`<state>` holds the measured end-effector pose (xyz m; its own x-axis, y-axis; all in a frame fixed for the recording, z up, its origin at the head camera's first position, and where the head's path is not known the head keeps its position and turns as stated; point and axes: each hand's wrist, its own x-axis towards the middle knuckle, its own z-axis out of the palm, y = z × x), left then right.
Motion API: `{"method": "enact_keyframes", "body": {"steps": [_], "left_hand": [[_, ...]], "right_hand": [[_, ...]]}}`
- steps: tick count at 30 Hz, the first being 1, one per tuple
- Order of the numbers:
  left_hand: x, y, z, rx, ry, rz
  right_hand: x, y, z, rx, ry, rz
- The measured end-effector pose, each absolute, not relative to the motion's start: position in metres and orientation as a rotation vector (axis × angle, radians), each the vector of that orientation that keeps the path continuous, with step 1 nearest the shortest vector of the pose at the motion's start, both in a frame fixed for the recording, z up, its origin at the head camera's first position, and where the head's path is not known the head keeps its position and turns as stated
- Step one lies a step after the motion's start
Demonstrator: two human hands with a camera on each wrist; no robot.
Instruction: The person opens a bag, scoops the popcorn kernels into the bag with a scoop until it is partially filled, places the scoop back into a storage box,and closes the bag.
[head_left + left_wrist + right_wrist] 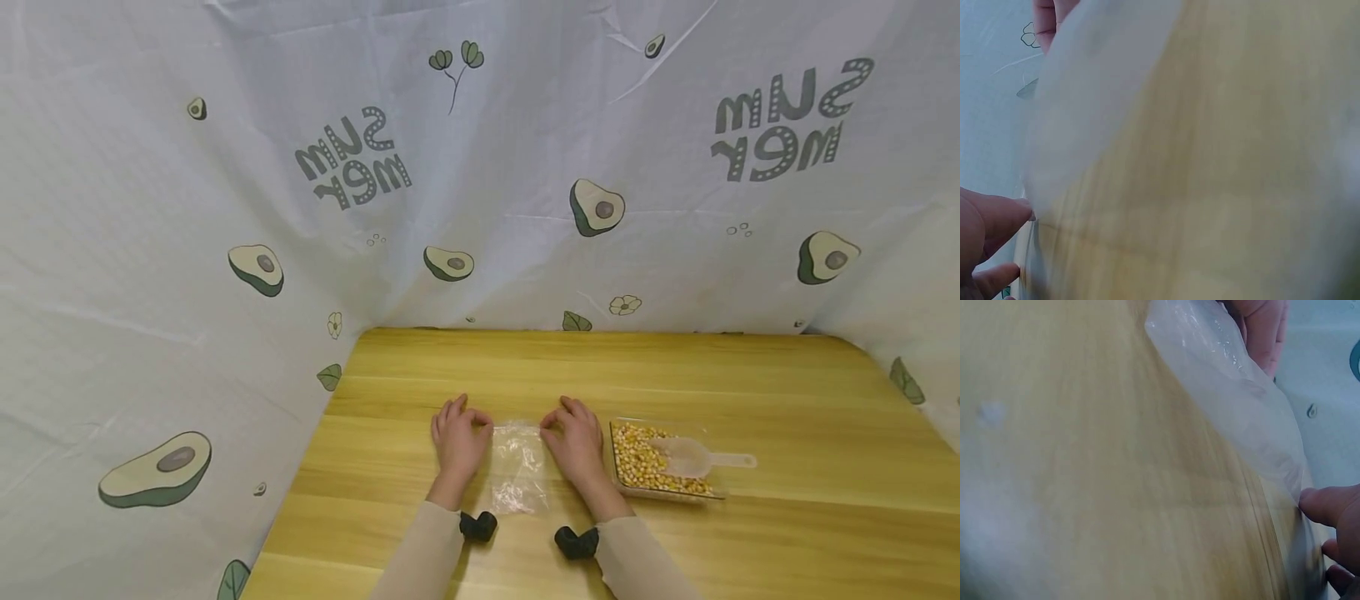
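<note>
Between the two hands a clear plastic bag (519, 471) is spread out, its far edge running from one hand to the other. My left hand (461, 442) pinches the bag's far left corner between thumb and forefinger. At the far right corner my right hand (573, 440) does the same. In the left wrist view the hazy film of the bag (1100, 81) slants up from the left fingertips (1013, 212). The right wrist view has the bag (1235, 400) stretching to the right thumb (1322, 503). Whether the bag's mouth is open, I cannot tell.
Right of the right hand stands a clear rectangular container (667, 495) of yellow corn kernels (636, 457). A translucent scoop (688, 458) lies on the kernels, its handle reaching past the right rim. The wooden table (810, 433) meets a printed white cloth (517, 150) behind.
</note>
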<state>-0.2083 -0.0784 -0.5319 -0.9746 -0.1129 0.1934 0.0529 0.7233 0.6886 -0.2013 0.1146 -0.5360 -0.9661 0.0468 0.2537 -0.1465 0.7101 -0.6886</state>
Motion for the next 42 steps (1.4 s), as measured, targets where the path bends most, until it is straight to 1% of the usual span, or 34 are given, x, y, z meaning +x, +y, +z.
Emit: {"method": "enact_keyframes", "body": {"steps": [7, 13, 19, 25, 31, 39, 42], "left_hand": [[-0.21, -0.078, -0.532, 0.048, -2.693, -1.164], [-0.21, -0.079, -0.529, 0.058, -2.68, -1.24], [-0.211, -0.074, -0.519, 0.093, -2.616, -1.407], [-0.211, -0.07, -0.51, 0.121, -2.547, -1.643], [-0.209, -0.064, -0.499, 0.002, -2.493, -1.707], [-0.206, -0.056, -0.479, -0.137, -2.498, -1.672], [-0.204, -0.055, -0.472, -0.244, -2.506, -1.655]], "right_hand": [[-0.203, 0.115, -0.538, 0.109, -2.623, 1.083], [-0.203, 0.114, -0.536, 0.07, -2.656, 1.082], [-0.2, 0.114, -0.528, 0.046, -2.609, 1.118], [-0.201, 0.115, -0.515, 0.001, -2.557, 1.264], [-0.194, 0.117, -0.495, -0.071, -2.564, 1.367], [-0.186, 0.119, -0.469, 0.004, -2.585, 1.374], [-0.182, 0.122, -0.461, 0.026, -2.614, 1.365]]}}
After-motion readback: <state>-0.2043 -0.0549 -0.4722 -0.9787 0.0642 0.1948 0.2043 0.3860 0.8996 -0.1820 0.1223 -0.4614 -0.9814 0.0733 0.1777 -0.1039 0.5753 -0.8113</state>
